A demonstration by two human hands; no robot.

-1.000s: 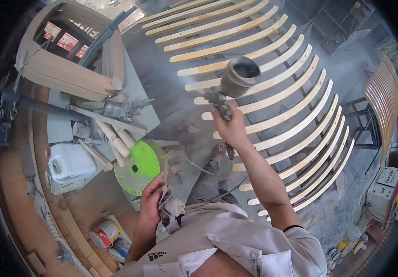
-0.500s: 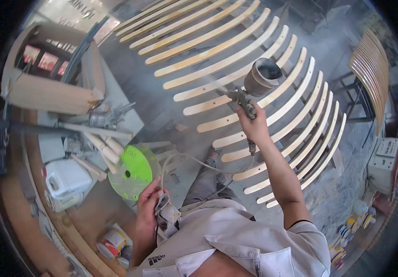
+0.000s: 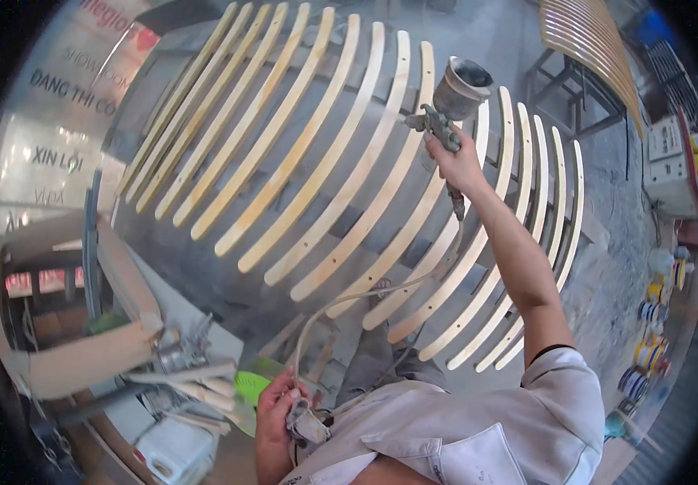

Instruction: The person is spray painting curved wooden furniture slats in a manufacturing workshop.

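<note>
My right hand (image 3: 460,164) is wrapped around the handle of a spray gun (image 3: 439,128) with a dark, stained cup (image 3: 456,93) on top. A pale mist comes off its nozzle toward the left. Beneath lie several curved, light wooden slats (image 3: 369,194) set side by side, some with small dark holes near their ends. From the gun's base a thin hose (image 3: 341,297) loops down to my left hand (image 3: 276,408), whose fingers are closed on it near my waist. A crumpled greyish cloth (image 3: 308,422) is against that hand; whether it is gripped too I cannot tell.
At left are a box-like frame with taped edges (image 3: 82,356), a white jug (image 3: 175,449) and a green disc (image 3: 250,386). A curved slatted panel (image 3: 592,48) leans on a dark stand (image 3: 579,97) at far right. Paint cans (image 3: 652,353) line the right side.
The view has turned, so the slats appear steeper and lower. My right hand with the spray gun sits higher in view, further right along the slats. My left hand keeps the hose.
</note>
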